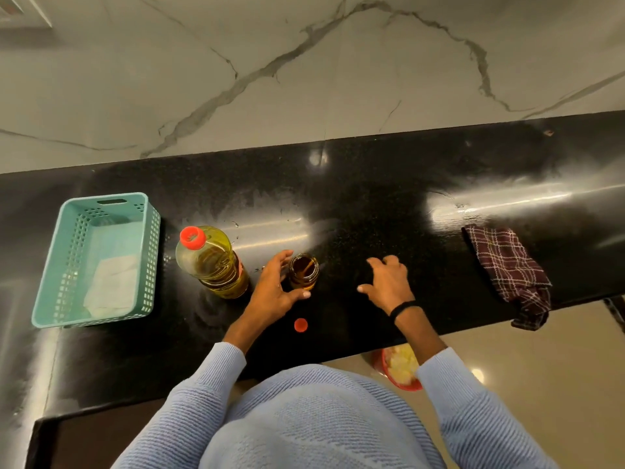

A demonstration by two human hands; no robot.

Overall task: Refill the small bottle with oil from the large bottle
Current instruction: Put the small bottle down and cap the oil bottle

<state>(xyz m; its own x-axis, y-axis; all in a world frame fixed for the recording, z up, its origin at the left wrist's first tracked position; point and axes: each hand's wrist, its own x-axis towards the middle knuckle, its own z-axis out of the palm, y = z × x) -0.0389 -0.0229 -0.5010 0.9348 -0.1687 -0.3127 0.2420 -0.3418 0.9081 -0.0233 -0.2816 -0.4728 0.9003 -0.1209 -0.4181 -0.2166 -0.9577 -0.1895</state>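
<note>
Hands beside the uncapped small bottle point(303, 270) on the counter point(372, 204).
Nearest the counter's edge lay a loose red cap point(300, 324). Past it, the left hand point(274, 289) curved round the small bottle (whether it truly gripped, I cannot tell), and the right hand point(389, 282) hovered slack, holding nothing. The large bottle point(213, 262) stood capped just left, with the basket point(101, 201) further left.

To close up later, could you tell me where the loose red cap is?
Head view: the cap lies on the counter near its front edge, on the near side of the left hand and small bottle.
</note>
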